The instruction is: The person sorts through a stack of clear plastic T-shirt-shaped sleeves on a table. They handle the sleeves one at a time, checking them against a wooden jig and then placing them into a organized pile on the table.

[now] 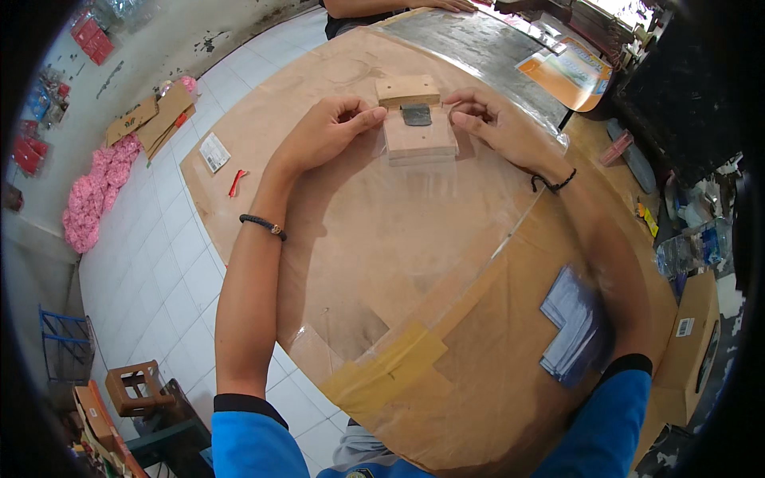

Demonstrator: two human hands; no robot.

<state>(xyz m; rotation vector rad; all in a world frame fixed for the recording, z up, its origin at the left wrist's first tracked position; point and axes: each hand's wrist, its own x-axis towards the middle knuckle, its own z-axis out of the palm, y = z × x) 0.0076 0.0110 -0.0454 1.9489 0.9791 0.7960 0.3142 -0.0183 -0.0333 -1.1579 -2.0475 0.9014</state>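
A pale wooden block [422,146] with a raised bar [408,86] along its far side lies at the far middle of the table. On it rests a small dark grey piece [417,115], flat and roughly square. My left hand [339,127] is at the block's left side, thumb and forefinger pinched together at its edge. At the right side, my right hand [498,127] has its fingers curled, with thumb and forefinger close to the block. Whatever thin thing either hand may hold is too small or clear to make out.
The brown-covered table [319,263] carries a red clip-like item [237,182] and a white labelled packet [213,153] at left. A stack of clear-bluish plastic sleeves [575,327] lies near my right forearm. Across the table is another person's arm [374,7]. An open cardboard box [687,342] stands at right.
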